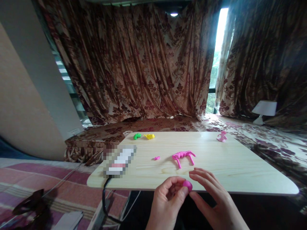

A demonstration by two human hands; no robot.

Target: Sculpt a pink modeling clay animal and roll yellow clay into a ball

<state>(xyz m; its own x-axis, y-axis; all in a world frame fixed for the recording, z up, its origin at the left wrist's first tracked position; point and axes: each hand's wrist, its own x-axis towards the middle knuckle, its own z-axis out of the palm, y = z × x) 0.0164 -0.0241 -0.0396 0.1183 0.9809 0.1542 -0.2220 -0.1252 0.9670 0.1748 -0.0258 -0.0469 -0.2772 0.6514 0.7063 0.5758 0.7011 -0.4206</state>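
Observation:
Between the thumb and fingers of my left hand (168,199) is a rounded magenta lump of modelling clay (187,185), held over the table's front edge. My right hand (213,196) is beside it with thumb and fingers spread apart; its thumb tip comes close to the lump, and I cannot tell whether it touches. Just beyond my hands lies a magenta clay figure (183,155) with a long body and thin legs, resting on the table. A small magenta clay piece (156,158) lies to its left.
On the pale wooden table (216,169), a green clay piece (137,136) and a yellow clay figure (150,136) sit at the back left. A pink figure (222,136) stands back right. A blurred-out device (121,161) with a black cable (104,196) lies left.

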